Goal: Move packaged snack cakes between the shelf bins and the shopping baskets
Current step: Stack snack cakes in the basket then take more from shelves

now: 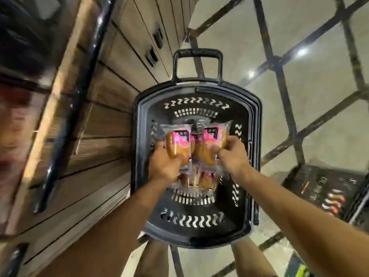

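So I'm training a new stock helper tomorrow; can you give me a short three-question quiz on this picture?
1. True or false: each hand holds a clear-wrapped brown snack cake with a pink label above the black perforated plastic shopping basket.
2. Which side of the basket is the wooden panelled shelf unit on: A the person's left, B the person's right?
3. Fill in: under the held packs, more cake packs lie ____ the basket.

Key
1. True: left hand grips the left cake pack, right hand grips the right cake pack.
2. A.
3. Inside.
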